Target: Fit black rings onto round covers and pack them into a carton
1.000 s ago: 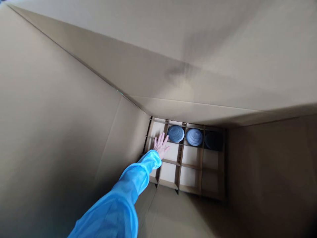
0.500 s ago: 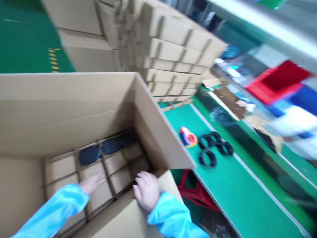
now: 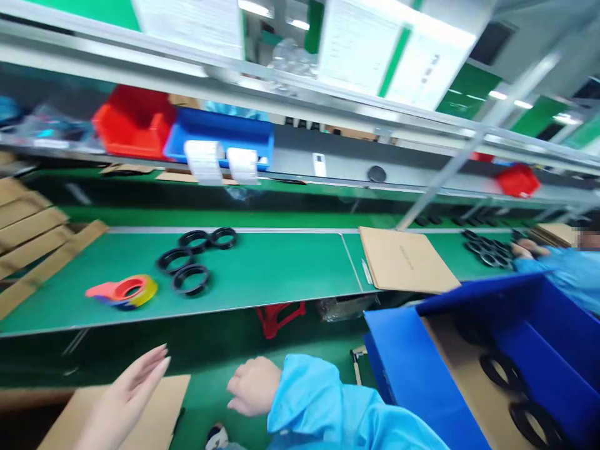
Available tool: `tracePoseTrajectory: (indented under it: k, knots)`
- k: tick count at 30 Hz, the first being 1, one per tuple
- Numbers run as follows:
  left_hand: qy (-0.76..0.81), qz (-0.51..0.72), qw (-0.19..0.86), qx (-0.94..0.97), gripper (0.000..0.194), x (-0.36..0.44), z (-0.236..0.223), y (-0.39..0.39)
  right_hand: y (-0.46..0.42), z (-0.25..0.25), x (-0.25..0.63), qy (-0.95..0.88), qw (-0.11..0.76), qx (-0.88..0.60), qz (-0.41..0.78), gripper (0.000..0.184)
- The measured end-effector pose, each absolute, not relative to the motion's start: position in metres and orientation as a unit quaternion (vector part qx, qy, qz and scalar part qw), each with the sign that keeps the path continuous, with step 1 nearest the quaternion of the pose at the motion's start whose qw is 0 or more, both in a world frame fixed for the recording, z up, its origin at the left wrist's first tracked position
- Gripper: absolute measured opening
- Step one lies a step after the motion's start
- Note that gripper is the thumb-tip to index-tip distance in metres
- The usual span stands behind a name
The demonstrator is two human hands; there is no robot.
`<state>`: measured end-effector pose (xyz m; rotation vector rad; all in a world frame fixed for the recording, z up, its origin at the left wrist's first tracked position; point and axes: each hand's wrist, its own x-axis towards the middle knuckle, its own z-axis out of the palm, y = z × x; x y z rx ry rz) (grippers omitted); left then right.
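My left hand [image 3: 124,400] is at the bottom left, fingers stretched out and together, holding nothing, just above a cardboard flap [image 3: 154,412]. My right hand [image 3: 253,384] hangs loosely curled at the bottom middle, in a light blue sleeve, with nothing visible in it. Beyond both hands runs a green workbench [image 3: 272,265]. On it lie several black rings [image 3: 192,256] and a red and yellow tape dispenser [image 3: 122,291].
A blue bin [image 3: 422,369] at the right holds cardboard and black rings. A flat cardboard sheet [image 3: 405,259] lies on the bench. Folded cardboard stacks [image 3: 28,237] stand at the left. Red and blue bins [image 3: 220,134] sit on the shelf. Another person's sleeve [image 3: 562,272] shows at the far right.
The view swung from inside the divided carton up to the workbench. Both hands have come out of the carton, and the left one has opened flat.
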<state>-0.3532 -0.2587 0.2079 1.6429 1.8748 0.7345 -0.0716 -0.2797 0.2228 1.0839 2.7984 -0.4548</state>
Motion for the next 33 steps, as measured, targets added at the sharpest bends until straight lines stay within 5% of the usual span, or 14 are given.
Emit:
tracePoseTrajectory:
  k: [4,13,16,21,25,31,33]
  knots:
    - [0.561,0.251,0.382,0.690,0.075,-0.183,0.262,-0.200,-0.274,0.298,0.013,0.859,0.012,0.496,-0.130,0.039]
    - [0.191,0.153,0.358,0.901,0.061,0.041,0.307,-0.152,-0.305,0.394,0.172,0.744,-0.082,0.658,-0.083,0.042]
    - [0.062,0.147,0.347,0.924,0.052,0.079,0.300,-0.161,-0.350,0.382,0.221,0.647,-0.120,0.748,-0.084,0.040]
    - [-0.166,0.058,0.319,0.931,0.037,0.107,0.275,-0.186,-0.466,0.320,0.266,0.269,-0.075,0.938,-0.205,0.103]
    - [-0.254,-0.065,0.256,0.930,0.035,0.131,0.257,-0.210,-0.524,0.265,0.270,0.095,-0.038,0.965,-0.240,0.121]
    - [-0.258,-0.177,0.072,0.947,0.103,0.190,0.201,-0.249,-0.525,0.204,0.262,0.003,-0.036,0.984,-0.175,0.131]
    - [-0.274,-0.188,0.022,0.943,0.111,0.207,0.173,-0.253,-0.527,0.193,0.270,0.021,-0.068,0.988,-0.137,0.123]
